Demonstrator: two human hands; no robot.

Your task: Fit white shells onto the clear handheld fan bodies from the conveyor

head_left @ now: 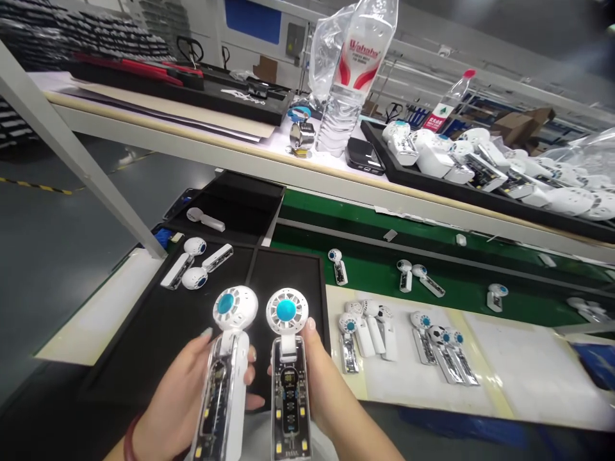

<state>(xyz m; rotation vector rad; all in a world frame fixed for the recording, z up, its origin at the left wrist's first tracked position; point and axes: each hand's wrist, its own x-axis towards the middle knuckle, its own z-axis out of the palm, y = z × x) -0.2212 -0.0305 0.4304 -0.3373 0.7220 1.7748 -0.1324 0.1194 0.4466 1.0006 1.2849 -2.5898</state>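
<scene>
Two white handheld fans stand side by side in front of me, each with a blue hub and a clear-fronted handle that shows its circuit board. My left hand (pixel 185 387) is wrapped round the handle of the left handheld fan (pixel 235 378), which leans and shows its white side. In my right hand (pixel 321 371) the right handheld fan (pixel 289 384) faces me squarely, its grille toward the camera. My right fingers are mostly hidden behind its handle. Below and beyond both hands lies a black tray (pixel 269 272).
Several fans (pixel 195 277) lie on the black trays at left. More fans (pixel 348 342) rest on the white bench at right and on the green belt (pixel 307 211). The shelf above holds a water bottle (pixel 353 83), a phone (pixel 365 155) and a fan-filled tray (pixel 408 169).
</scene>
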